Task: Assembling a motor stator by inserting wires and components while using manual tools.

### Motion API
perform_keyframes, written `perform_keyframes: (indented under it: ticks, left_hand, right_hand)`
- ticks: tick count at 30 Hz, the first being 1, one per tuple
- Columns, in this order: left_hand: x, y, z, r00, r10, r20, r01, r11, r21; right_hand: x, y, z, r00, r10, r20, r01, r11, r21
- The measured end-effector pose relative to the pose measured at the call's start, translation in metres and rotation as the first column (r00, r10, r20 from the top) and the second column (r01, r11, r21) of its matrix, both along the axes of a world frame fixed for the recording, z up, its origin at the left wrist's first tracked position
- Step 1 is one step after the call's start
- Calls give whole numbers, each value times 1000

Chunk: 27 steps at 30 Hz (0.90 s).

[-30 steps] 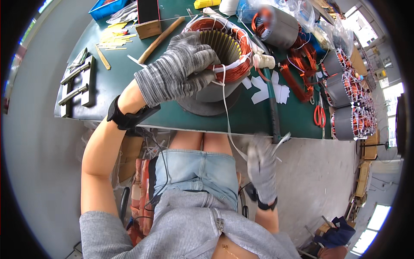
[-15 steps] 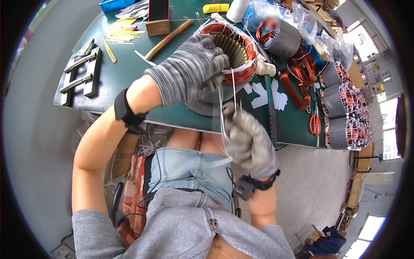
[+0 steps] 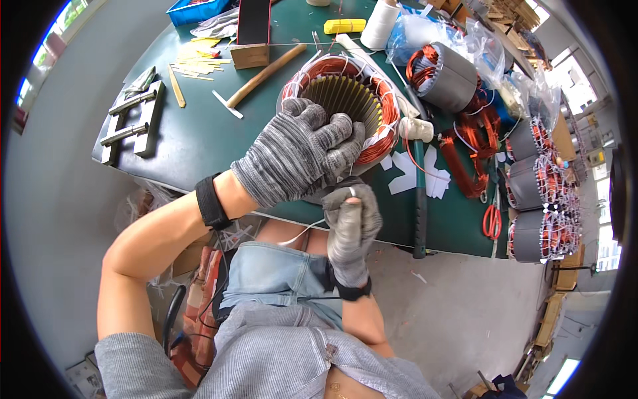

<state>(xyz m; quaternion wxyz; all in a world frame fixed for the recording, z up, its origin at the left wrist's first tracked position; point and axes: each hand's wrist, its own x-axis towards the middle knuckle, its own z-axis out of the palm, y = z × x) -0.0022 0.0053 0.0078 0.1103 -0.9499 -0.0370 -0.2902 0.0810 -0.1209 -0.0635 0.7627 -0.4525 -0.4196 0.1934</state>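
Observation:
A motor stator (image 3: 345, 96) stands on the green table in front of me, its bore lined with yellow strips. Copper windings (image 3: 387, 116), tied with white cord, ring its upper end. My left hand (image 3: 299, 153), in a grey striped knit glove, is curled over the near rim of the windings; its fingertips reach toward the bore. Just below it, my gloved right hand (image 3: 353, 229) pinches a white lacing cord (image 3: 306, 231). One end of the cord trails left over my lap. Where the cord meets the windings is hidden behind my hands.
A hammer (image 3: 266, 76) and a metal fixture (image 3: 133, 126) lie left. Right are a green-shafted tool (image 3: 420, 199), copper coils (image 3: 465, 159), red-handled scissors (image 3: 492, 221) and several wound stators (image 3: 528, 193). A white thread cone (image 3: 381, 25) stands behind. The table's front edge (image 3: 299, 218) is near my lap.
My right hand has moved left and up close beneath my left hand. The cord stretched between the windings and my right hand no longer shows. My left hand stays at the rim.

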Motion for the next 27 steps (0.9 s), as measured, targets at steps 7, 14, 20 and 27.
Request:
perform_keyframes:
  ticks: [7,14,20,27]
  left_hand:
    - [9,-7,22,998,0,67,30,895,-446]
    - [4,6,11,990,-20,138,72,920,-386]
    - [9,15,23,980,-186,73,200,901,-386]
    - [-5,28,25,972,-233,16,220,890,-400]
  right_hand:
    - [12,17,3,974,-118,192,123,992,-19]
    - [48,-104,19,947,-109,301,239,867,-438]
    - [45,-202,-30,784,158,600,511,385,-769]
    - [88,28,71,720,-131,681,249,966,-77]
